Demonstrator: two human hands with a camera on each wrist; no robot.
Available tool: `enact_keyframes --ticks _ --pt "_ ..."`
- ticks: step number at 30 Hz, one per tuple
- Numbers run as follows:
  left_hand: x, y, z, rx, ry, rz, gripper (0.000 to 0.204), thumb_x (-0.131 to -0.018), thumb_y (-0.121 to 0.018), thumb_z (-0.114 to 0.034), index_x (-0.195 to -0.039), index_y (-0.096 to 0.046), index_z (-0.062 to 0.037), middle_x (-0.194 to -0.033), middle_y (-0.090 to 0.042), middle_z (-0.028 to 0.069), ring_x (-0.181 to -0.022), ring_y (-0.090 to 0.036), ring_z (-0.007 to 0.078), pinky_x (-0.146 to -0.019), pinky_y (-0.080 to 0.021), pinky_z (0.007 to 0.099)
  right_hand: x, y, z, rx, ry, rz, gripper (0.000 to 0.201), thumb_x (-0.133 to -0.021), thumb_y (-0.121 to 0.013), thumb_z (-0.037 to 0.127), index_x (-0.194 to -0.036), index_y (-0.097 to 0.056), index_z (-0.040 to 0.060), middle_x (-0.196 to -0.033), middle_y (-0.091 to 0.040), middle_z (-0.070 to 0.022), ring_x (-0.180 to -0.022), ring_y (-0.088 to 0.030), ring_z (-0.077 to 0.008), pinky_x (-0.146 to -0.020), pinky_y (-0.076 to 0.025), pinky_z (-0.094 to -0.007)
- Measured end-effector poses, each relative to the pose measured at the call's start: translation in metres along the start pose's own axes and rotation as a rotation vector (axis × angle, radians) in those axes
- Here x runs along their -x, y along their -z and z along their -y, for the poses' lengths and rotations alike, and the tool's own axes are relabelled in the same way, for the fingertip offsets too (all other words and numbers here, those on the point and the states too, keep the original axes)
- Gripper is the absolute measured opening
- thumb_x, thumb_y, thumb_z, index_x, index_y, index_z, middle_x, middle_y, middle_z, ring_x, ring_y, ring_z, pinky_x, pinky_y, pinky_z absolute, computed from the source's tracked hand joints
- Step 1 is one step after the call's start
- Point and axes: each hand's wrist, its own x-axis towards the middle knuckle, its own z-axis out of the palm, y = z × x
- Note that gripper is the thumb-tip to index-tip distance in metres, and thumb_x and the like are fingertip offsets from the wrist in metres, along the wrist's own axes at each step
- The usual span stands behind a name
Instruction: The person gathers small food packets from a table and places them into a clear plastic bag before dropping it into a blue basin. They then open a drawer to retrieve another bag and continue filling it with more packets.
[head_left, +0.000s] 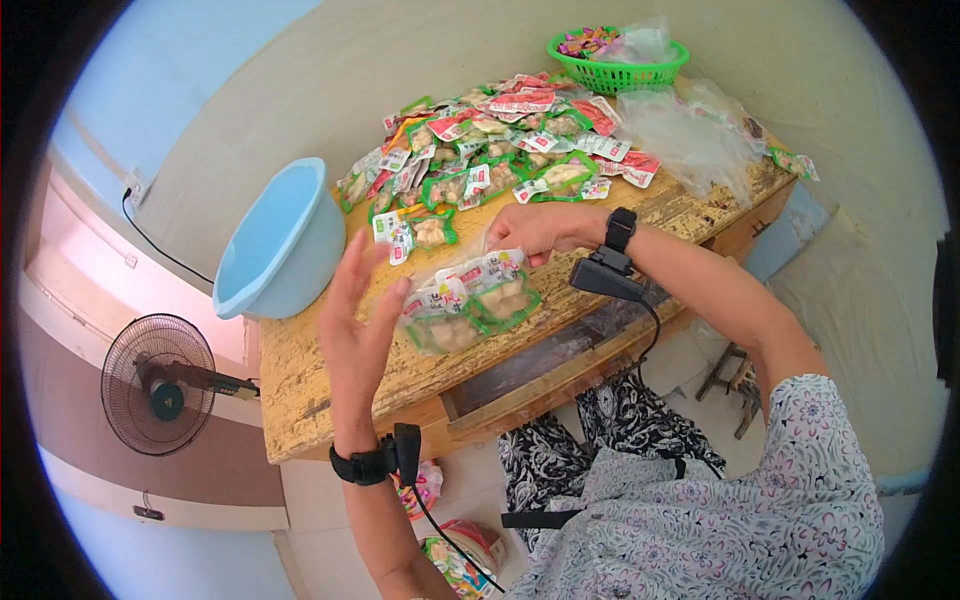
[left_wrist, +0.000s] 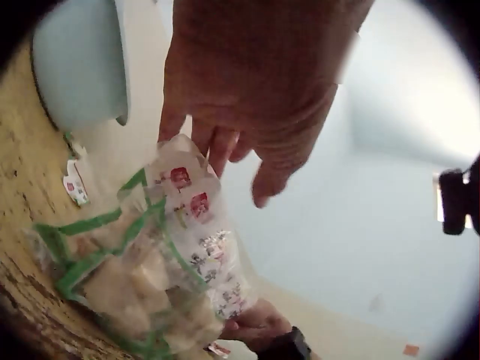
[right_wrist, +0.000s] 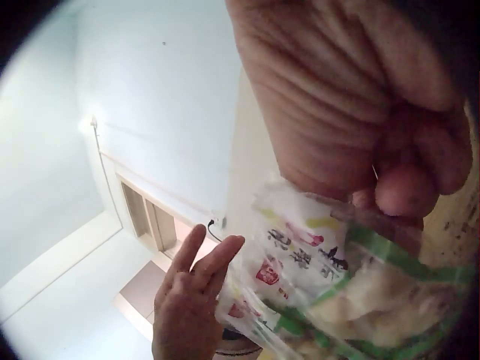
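A clear plastic bag holding green-edged food packets (head_left: 470, 305) hangs over the front of the wooden table; the packets (left_wrist: 127, 292) show pale chunks and white printed tops. My right hand (head_left: 550, 230) pinches the bag's upper edge with curled fingers; in the right wrist view this hand (right_wrist: 360, 97) is above the packets (right_wrist: 375, 300). At the bag's other side, my left hand (head_left: 355, 330) is raised with its fingers spread. The left wrist view shows this hand (left_wrist: 255, 82) with extended fingers by the packet tops; whether they touch the plastic I cannot tell.
Many packets (head_left: 500, 150) lie heaped at the back of the table (head_left: 300, 385). A blue basin (head_left: 325, 240) stands on the left, a green basket (head_left: 625, 75) at the back right, near loose clear bags (head_left: 690, 135). Below the front edge is a partly open drawer (head_left: 560, 375).
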Motion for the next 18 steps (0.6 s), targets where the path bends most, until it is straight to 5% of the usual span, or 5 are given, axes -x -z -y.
enact_keyframes --ticks 3,6,13,16,18 --pt "0.005 -0.010 -0.008 0.291 0.154 0.202 0.082 -0.082 -0.082 -0.009 -0.154 -0.043 -0.0044 -0.136 -0.064 0.0167 -0.126 -0.061 0.0252 -0.109 -0.046 0.0390 -0.003 0.000 -0.003 0.003 -0.035 0.063 0.027 -0.095 -0.069 0.028 -0.075 -0.065 0.0104 -0.059 -0.050 0.0083 -0.050 -0.044 -0.0022 -0.044 -0.031 -0.0225" --pt "0.009 -0.008 0.000 0.177 0.215 0.290 0.080 -0.081 -0.083 -0.007 -0.153 -0.046 -0.0048 -0.133 -0.066 0.0137 -0.122 -0.062 0.0218 -0.107 -0.047 0.0375 0.001 0.004 -0.010 0.158 0.013 0.057 0.034 -0.093 -0.070 0.032 -0.070 -0.063 0.0083 -0.055 -0.049 0.0062 -0.048 -0.044 -0.0050 -0.044 -0.032 -0.0269" --pt "0.020 -0.002 0.030 0.183 0.214 0.318 0.072 -0.079 -0.085 -0.006 -0.145 -0.056 -0.0040 -0.131 -0.068 0.0095 -0.119 -0.062 0.0172 -0.104 -0.048 0.0330 0.024 0.019 0.019 0.719 0.086 -0.561 0.057 -0.087 -0.077 0.052 -0.067 -0.059 0.0016 -0.058 -0.052 -0.0005 -0.056 -0.047 -0.0100 -0.052 -0.037 -0.0334" --pt "0.024 -0.004 0.035 0.226 0.220 0.313 0.068 -0.079 -0.085 -0.006 -0.142 -0.059 -0.0039 -0.134 -0.066 0.0085 -0.120 -0.062 0.0165 -0.104 -0.048 0.0330 0.026 0.003 0.040 0.417 0.523 -0.641 0.051 -0.090 -0.074 0.050 -0.077 -0.064 0.0013 -0.065 -0.060 -0.0050 -0.062 -0.055 -0.0132 -0.056 -0.041 -0.0356" --pt "0.022 -0.002 0.035 0.216 0.230 0.327 0.068 -0.079 -0.085 -0.007 -0.142 -0.059 -0.0042 -0.136 -0.065 0.0083 -0.120 -0.061 0.0167 -0.104 -0.048 0.0330 0.023 -0.015 0.046 0.506 0.749 -0.470 0.046 -0.093 -0.071 0.047 -0.085 -0.067 0.0023 -0.071 -0.064 -0.0099 -0.065 -0.060 -0.0203 -0.058 -0.043 -0.0392"
